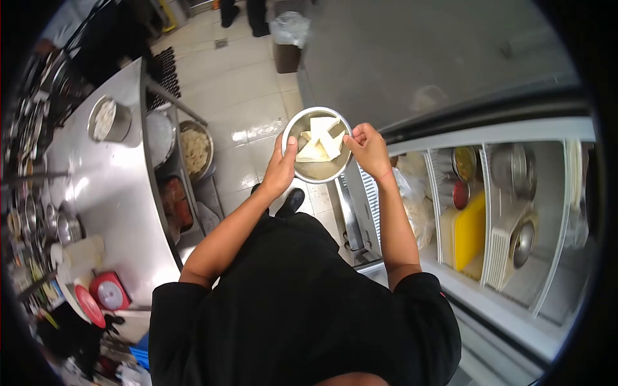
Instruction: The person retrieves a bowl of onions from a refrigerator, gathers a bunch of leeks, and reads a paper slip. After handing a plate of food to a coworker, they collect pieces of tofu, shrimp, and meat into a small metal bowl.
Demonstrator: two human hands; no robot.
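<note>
A round metal bowl [317,175] is held up in front of my body, over the tiled floor. In it lie several pale yellow, flat-sided pieces [320,138] with angular edges. My left hand [281,168] grips the bowl's left side, thumb over the rim and fingers underneath. On the opposite side, my right hand [369,150] is closed at the rim, thumb and fingertips pinched against it and the other fingers curled.
To the right, an open refrigerator [438,212] has wire-edged shelves with a yellow container [470,231] and metal pots. A steel table [122,212] at left carries a metal pot [116,122] and a red scale [109,291]. A bin [288,56] and a person's legs are ahead.
</note>
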